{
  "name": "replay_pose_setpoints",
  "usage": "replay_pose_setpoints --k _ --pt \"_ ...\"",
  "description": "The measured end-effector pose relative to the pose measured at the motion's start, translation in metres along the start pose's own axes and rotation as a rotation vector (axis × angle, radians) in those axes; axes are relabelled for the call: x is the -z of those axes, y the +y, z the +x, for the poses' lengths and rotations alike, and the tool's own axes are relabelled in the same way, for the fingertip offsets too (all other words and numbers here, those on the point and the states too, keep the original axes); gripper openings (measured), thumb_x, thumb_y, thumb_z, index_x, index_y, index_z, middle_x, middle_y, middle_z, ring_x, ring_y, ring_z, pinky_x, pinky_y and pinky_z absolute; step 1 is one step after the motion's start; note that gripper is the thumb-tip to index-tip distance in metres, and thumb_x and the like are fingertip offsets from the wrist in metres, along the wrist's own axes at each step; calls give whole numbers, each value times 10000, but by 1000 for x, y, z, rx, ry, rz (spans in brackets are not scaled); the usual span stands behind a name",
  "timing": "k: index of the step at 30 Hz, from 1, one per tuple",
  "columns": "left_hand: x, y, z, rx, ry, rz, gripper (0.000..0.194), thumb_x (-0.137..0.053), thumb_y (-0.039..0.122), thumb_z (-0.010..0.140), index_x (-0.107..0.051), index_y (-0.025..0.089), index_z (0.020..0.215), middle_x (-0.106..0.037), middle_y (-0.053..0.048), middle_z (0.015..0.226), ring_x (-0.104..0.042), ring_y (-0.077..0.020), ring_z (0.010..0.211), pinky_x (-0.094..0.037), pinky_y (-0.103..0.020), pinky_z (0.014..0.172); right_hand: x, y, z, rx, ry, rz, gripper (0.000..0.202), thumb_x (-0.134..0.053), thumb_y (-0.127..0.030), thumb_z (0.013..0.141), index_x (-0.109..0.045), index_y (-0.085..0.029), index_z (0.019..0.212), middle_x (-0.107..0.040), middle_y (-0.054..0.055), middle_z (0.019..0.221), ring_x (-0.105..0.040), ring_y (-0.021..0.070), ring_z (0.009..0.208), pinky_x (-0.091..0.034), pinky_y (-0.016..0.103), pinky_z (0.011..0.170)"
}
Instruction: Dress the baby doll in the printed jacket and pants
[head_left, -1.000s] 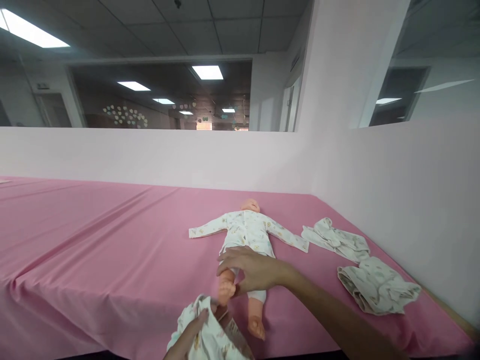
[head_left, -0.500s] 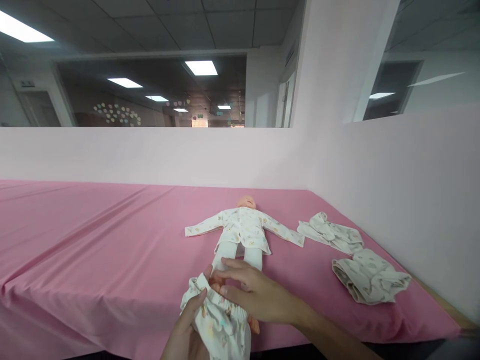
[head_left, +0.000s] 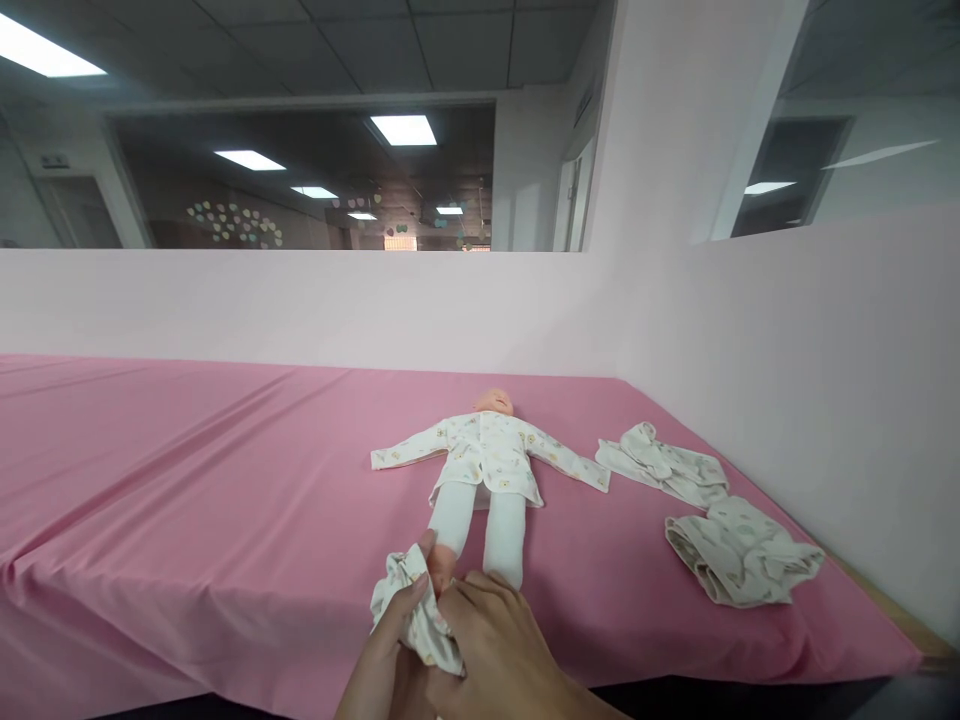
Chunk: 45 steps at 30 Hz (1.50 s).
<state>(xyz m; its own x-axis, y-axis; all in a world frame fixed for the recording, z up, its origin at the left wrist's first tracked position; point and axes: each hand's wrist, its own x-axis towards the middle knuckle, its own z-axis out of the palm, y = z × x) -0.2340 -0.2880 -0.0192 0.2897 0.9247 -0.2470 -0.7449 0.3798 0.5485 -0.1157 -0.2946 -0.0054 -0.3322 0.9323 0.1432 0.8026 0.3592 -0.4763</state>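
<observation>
A doll (head_left: 502, 525) lies on its back on the pink cloth, in a white patterned jacket (head_left: 491, 450) and white leggings, its feet toward me. My left hand (head_left: 394, 640) grips a bunched white patterned garment (head_left: 427, 635) around the foot at the left. Close beside it, my right hand (head_left: 499, 635) has its fingers curled at the garment's right edge, and its back hides part of the cloth. The doll's bare ankle shows just above the garment. My right hand covers the other foot.
Two crumpled white patterned garments, one (head_left: 664, 467) behind the other (head_left: 742, 553), lie on the right of the pink-covered table (head_left: 247, 500). A white wall (head_left: 300, 310) with windows stands behind, and another wall rises along the right side.
My right hand has moved down and its fingers have curled in at the garment. The garment is bunched up smaller, and more of the doll's legs shows.
</observation>
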Motion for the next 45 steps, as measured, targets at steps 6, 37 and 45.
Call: replay_pose_setpoints --k 6,37,45 --pt "-3 8 -13 106 -24 -69 455 -607 229 861 -551 152 1307 -720 -87 961 -701 -252 915 -547 -367 866 28 -4 1 -46 129 283 390 -521 -135 676 -624 -233 1039 -684 19 954 -595 195 892 -416 289 772" --pt "46 -40 34 -584 72 704 793 -762 395 696 -407 260 1393 -342 -110 1511 -310 -324 1399 -311 -457 1123 23 69 102 -170 458 247 65 -436 -191 795 -492 -197 829 -530 -28 735 -474 143 702 -310 266 642" --pt "40 -18 37 -585 216 865 415 -670 401 803 -595 250 1182 -605 -94 1209 -533 -331 1190 -504 -451 930 18 57 55 -124 514 307 402 -525 -327 859 -464 -194 1233 -549 81 1207 -513 205 1132 -412 340 948"
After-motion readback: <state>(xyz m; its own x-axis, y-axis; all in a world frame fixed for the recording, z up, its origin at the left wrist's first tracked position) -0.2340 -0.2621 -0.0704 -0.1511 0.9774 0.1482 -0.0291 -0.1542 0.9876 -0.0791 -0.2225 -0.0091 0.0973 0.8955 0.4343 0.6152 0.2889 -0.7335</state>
